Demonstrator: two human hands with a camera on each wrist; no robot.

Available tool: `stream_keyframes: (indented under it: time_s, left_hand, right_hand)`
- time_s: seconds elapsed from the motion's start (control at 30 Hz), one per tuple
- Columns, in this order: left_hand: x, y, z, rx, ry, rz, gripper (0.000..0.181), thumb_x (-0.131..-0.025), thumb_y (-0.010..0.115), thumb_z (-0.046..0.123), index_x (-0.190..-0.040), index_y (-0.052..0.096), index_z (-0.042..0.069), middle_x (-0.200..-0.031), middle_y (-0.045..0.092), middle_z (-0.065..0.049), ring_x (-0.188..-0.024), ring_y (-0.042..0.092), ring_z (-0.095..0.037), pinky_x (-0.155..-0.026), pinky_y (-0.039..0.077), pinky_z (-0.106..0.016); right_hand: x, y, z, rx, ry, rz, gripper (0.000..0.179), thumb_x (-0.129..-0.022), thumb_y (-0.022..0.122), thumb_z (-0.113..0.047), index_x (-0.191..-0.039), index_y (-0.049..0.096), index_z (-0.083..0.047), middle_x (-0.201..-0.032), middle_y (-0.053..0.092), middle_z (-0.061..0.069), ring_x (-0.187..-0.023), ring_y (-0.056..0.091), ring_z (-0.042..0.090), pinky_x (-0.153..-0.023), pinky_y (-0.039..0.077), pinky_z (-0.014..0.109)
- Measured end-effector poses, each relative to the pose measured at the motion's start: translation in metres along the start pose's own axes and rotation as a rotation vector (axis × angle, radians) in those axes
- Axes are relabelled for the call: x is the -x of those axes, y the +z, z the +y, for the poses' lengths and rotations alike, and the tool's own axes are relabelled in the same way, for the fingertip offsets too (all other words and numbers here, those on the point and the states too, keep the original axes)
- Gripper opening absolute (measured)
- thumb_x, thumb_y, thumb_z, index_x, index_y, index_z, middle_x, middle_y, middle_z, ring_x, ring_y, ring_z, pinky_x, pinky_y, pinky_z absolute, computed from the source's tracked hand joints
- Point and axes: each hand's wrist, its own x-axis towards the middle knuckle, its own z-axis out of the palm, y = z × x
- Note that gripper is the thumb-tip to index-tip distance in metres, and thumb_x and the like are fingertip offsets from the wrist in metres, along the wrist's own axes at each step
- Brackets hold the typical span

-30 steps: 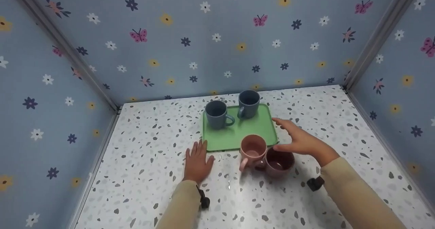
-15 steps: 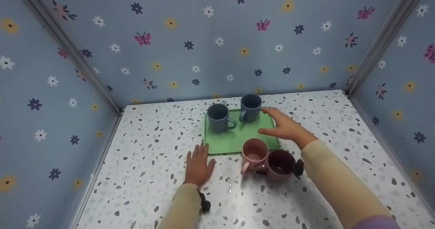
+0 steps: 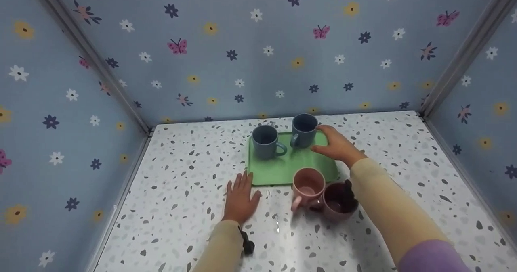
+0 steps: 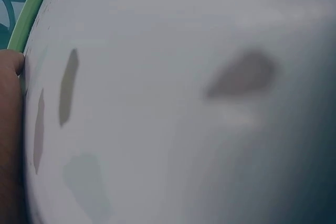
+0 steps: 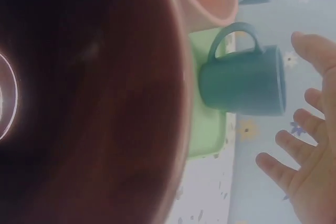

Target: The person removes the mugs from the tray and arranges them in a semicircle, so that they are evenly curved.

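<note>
Right hand, fingers released, hovers beside the farther blue mug; left hand lies flat, fingers straight, by the green tray

- Green rectangular tray: on speckled white tabletop.
- Left blue cylindrical mug, right blue cylindrical mug: on tray.
- Pink round mug: before these, left of maroon round mug.

From the head we look forward and down over the worktop to the far wall, from the left wrist very closely across the worktop, and from the right wrist over a very near dark red mug towards that wall, all three sharing the green tray.
</note>
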Motion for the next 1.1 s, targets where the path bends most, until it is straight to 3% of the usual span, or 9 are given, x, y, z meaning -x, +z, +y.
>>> stream_keyframes:
  time_s: [0.37,0.6,0.7,0.9,1.1]
  left_hand:
    - [0.004,0.002,0.001,0.004,0.009,0.012,0.068,-0.104,0.047,0.044,-0.161,0.028,0.011,-0.166,0.024,-0.010,-0.154,0.017,-0.032,-0.124,0.004,-0.056]
    - [0.001,0.002,-0.004,-0.016,0.008,0.009,0.069,-0.104,0.045,0.046,-0.162,0.026,0.013,-0.167,0.023,-0.009,-0.155,0.016,-0.030,-0.124,0.003,-0.055]
    - [0.001,0.002,-0.005,-0.026,0.002,0.001,0.069,-0.104,0.044,0.047,-0.161,0.026,0.013,-0.167,0.023,-0.009,-0.155,0.016,-0.030,-0.124,0.003,-0.055]
    - [0.000,0.001,-0.005,-0.032,0.014,0.015,0.069,-0.104,0.045,0.046,-0.161,0.027,0.012,-0.166,0.025,-0.010,-0.154,0.017,-0.031,-0.124,0.005,-0.055]
    - [0.002,0.003,-0.003,-0.015,0.015,0.025,0.068,-0.104,0.045,0.045,-0.161,0.028,0.011,-0.166,0.026,-0.011,-0.154,0.018,-0.032,-0.124,0.005,-0.056]
  right_hand:
    - [-0.010,0.009,-0.002,-0.007,0.098,0.012,0.085,-0.097,0.066,-0.038,-0.162,0.020,-0.008,-0.167,0.007,0.025,-0.151,0.017,0.045,-0.121,0.019,0.061]
    - [-0.016,0.016,-0.005,0.026,0.125,-0.037,0.085,-0.098,0.065,-0.039,-0.164,0.015,-0.016,-0.167,0.003,0.025,-0.149,0.020,0.048,-0.118,0.022,0.065]
    - [-0.018,0.019,-0.003,0.031,0.130,-0.059,0.083,-0.099,0.063,-0.038,-0.163,0.016,-0.014,-0.166,0.002,0.027,-0.148,0.020,0.050,-0.118,0.022,0.065]
    - [-0.019,0.023,-0.003,0.035,0.143,-0.065,0.077,-0.100,0.061,-0.035,-0.162,0.021,-0.011,-0.164,0.006,0.031,-0.147,0.022,0.051,-0.118,0.023,0.064]
    - [-0.021,0.027,-0.003,0.094,0.116,-0.004,0.066,-0.101,0.063,-0.027,-0.157,0.033,-0.008,-0.160,0.024,0.031,-0.142,0.035,0.048,-0.116,0.030,0.063]
